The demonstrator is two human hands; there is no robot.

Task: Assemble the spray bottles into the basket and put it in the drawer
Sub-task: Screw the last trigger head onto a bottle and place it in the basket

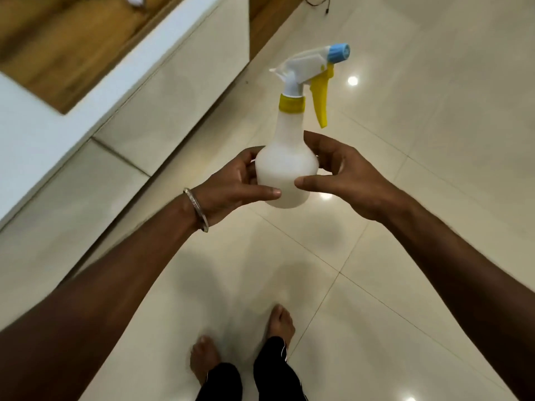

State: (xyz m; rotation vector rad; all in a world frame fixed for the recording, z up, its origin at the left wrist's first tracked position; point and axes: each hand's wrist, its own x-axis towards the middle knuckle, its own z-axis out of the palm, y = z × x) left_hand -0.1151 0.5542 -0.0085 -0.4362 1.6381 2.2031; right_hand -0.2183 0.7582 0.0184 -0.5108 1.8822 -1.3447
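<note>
A white translucent spray bottle (pixel 286 166) stands upright in the air in front of me, above the floor. Its spray head is fitted: yellow collar, yellow trigger, white top and a blue nozzle pointing right. My left hand (pixel 231 186) wraps the bottle's left side with the thumb across its lower front. On the bottle's right side, my right hand (pixel 344 175) touches it with thumb and fingertips. No basket shows in this view.
A white cabinet (pixel 162 91) with flat drawer fronts and a wood-topped counter (pixel 66 39) runs along the left. Glossy cream floor tiles (pixel 434 198) spread to the right and below. My bare feet (pixel 240 342) stand at the bottom centre.
</note>
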